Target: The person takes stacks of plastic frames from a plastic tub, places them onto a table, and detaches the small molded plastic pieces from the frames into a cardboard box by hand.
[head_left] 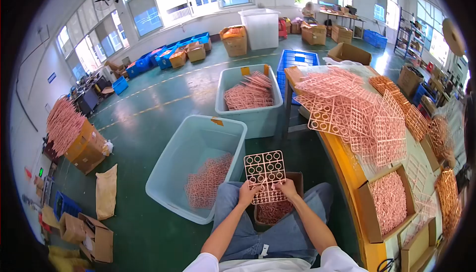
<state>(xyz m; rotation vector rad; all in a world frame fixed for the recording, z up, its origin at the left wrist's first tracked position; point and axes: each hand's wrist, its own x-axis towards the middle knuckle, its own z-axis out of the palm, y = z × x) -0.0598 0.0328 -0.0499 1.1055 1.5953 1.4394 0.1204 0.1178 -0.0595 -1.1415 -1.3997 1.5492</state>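
Observation:
A pink moulded plastic sprue frame (265, 165), with rows of rings and small parts, is held up in front of my lap. My left hand (248, 192) closes on its lower left edge, and my right hand (286, 189) grips the lower right. Below the frame, between my knees, is a cardboard box (296, 180) with small pink pieces (273, 211) in it. Left of my knee stands a large light blue tub (171, 148) with several sprue frames (210, 180) at its bottom.
On the right, a table (342, 173) carries a heap of sprue frames (352, 108) and a cardboard box of small pink pieces (391, 202). A second blue tub (248, 123) holds more frames. A blue crate (300, 59) stands behind. Far back, a person (308, 12) sits among boxes.

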